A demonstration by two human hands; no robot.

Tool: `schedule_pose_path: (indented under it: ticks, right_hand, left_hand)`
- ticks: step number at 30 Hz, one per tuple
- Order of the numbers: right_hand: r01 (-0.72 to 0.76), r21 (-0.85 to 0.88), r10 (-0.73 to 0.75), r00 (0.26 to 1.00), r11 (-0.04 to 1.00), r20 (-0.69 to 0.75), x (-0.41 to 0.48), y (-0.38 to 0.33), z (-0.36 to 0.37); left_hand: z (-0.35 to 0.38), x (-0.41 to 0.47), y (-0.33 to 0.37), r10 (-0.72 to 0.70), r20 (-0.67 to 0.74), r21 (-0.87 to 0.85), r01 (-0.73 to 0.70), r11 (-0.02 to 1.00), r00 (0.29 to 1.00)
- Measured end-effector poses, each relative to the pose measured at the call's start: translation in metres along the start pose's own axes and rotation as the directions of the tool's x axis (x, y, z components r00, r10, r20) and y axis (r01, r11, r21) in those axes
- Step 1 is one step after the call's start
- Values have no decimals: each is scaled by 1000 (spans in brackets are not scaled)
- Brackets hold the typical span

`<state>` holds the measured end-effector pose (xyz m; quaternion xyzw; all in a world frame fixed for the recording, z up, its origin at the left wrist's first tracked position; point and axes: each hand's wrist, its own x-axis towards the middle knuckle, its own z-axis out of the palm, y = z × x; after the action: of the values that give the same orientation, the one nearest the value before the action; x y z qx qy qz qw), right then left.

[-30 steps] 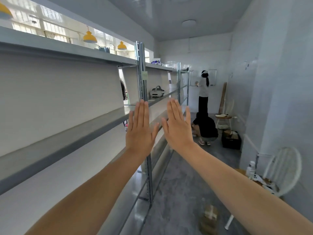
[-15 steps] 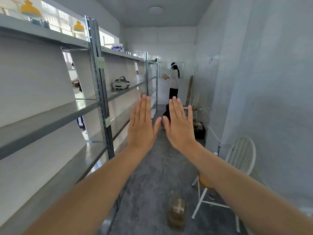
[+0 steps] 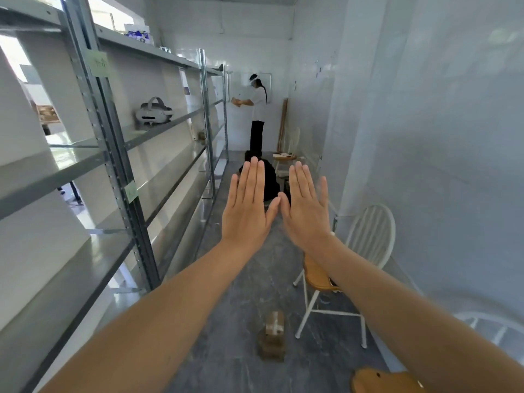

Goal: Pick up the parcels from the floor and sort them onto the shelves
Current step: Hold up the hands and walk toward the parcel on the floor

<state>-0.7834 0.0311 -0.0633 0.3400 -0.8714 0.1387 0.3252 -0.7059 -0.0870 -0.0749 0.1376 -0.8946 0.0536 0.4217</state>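
1. The view swings right and dips since a moment ago: the shelves (image 3: pixel 48 185) slide off to the left, and both hands now hang over the middle of the aisle.
2. The left hand (image 3: pixel 246 211) and right hand (image 3: pixel 307 214) are flat, backs to the camera, fingers straight and closed side by side. They hold nothing, and the thumb tips nearly meet.
3. Shelf contents: a white headset (image 3: pixel 153 113) sits on the middle board of the second bay. Further along there is a small brown item, too small to name. The near boards show only bare grey metal.
4. The brown taped parcel (image 3: pixel 272 334) stands on the grey floor (image 3: pixel 226 358), below the hands and between the forearms. It is blurred, so I cannot tell whether it is one box or two stacked.
5. Edges: the shelf uprights line the left side of the aisle and the pale wall (image 3: pixel 425 137) runs along the right.
6. A white chair (image 3: pixel 371 236) stands against that wall, just right of the parcel, narrowing the lane.
7. Far down the aisle, a crouching person (image 3: pixel 270 180) and a standing person (image 3: pixel 258 109) fill the end.
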Motion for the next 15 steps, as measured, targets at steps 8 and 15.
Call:
schedule_pose_path:
  ticks: [8,15]
  right_hand:
    - [-49,-58,52,998,997,44,43,-15,40]
    - [-88,-85,93,994,993,62,70,-32,67]
  left_hand:
    - [44,39,-42,75,10,-57,-74,996,997]
    - [73,63,-77,85,43,-119,-80,990,995]
